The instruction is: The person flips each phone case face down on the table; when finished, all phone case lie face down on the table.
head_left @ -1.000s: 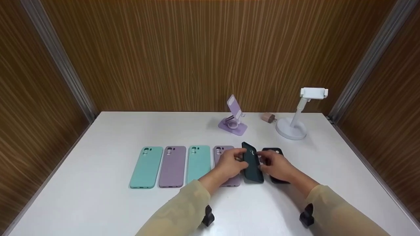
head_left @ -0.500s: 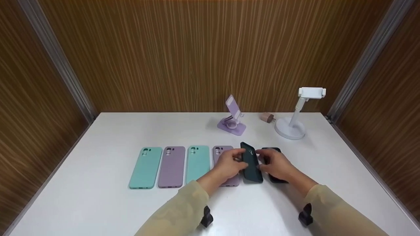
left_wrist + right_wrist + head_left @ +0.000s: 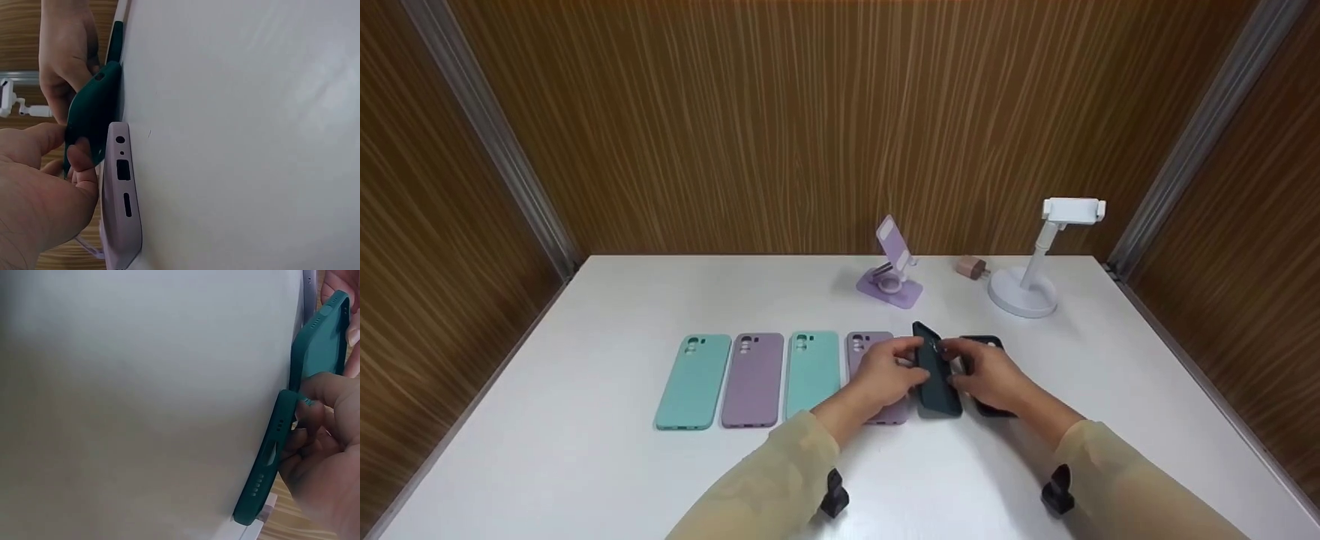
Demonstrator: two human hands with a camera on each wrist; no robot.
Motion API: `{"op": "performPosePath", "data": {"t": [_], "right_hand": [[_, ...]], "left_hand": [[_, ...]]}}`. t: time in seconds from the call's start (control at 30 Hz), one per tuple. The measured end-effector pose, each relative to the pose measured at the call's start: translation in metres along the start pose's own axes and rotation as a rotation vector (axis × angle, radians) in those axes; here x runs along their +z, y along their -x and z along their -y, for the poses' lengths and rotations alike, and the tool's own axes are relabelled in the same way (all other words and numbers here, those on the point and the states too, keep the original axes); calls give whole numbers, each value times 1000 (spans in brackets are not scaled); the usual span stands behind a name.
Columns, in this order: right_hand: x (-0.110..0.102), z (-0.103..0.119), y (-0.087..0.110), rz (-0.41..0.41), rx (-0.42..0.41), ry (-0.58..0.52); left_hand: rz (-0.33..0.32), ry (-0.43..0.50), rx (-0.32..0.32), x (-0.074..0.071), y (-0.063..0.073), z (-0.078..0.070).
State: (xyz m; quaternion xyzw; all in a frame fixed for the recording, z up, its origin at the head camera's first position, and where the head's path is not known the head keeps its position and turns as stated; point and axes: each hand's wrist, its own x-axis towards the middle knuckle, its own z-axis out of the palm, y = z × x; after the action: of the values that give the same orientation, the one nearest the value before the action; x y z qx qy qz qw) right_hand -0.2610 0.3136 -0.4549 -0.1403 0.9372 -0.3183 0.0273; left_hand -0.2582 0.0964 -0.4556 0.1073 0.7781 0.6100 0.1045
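Observation:
A dark green phone case [image 3: 936, 382] is tilted up on its edge, its left side raised off the white table. My left hand [image 3: 886, 373] pinches that raised side between thumb and fingers; the left wrist view shows the thumb [image 3: 81, 154] on the case. On the opposite side my right hand [image 3: 994, 375] grips the case, index finger near its camera cutouts, thumb lower down. Its remaining fingers are curled over a second dark green case [image 3: 264, 464], which lies flat and is partly covered by this hand. A purple case [image 3: 894, 414] lies partly under my left hand.
Left of the hands, a turquoise case [image 3: 814, 371], a purple case [image 3: 754, 379] and another turquoise case [image 3: 695, 382] lie in a row. Behind stand a purple phone stand [image 3: 891, 289], a pinkish charger plug [image 3: 971, 267] and a white phone stand [image 3: 1024, 292]. Wood-grain panels enclose the table.
My right index finger has shifted slightly left, further over the tilted case's camera cutouts. The case and my left hand stay nearly the same.

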Motion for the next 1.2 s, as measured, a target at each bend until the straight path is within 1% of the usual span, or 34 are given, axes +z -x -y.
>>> {"op": "performPosePath", "data": {"t": [0.1, 0.2, 0.33, 0.47, 0.53, 0.7, 0.77, 0.87, 0.97, 1.07, 1.2], "right_hand": [[-1, 0, -1, 7, 21, -11], [-4, 2, -1, 25, 55, -73], [-11, 4, -2, 77, 117, -231], [-18, 6, -1, 132, 183, -369], [-21, 6, 0, 159, 207, -456], [-28, 2, 2, 237, 227, -682], [-30, 1, 4, 261, 227, -734], [-32, -1, 5, 278, 241, -792], [-33, -1, 7, 291, 242, -828], [-33, -1, 9, 295, 233, -842], [-32, -1, 10, 293, 211, -845]], "left_hand": [[5, 24, -15, 1, 0, -2], [11, 44, -22, 2, 1, -5], [20, 73, -18, 3, 3, -6], [27, 122, -32, 5, 3, -5], [34, 153, -25, 6, 3, -5], [82, 245, 17, 8, 3, -3], [102, 257, 19, 8, 4, -4], [128, 235, 13, 8, 5, -4], [162, 200, 18, 7, 6, -4], [190, 170, 20, 6, 6, -4], [214, 159, 12, 6, 5, -4]]}}
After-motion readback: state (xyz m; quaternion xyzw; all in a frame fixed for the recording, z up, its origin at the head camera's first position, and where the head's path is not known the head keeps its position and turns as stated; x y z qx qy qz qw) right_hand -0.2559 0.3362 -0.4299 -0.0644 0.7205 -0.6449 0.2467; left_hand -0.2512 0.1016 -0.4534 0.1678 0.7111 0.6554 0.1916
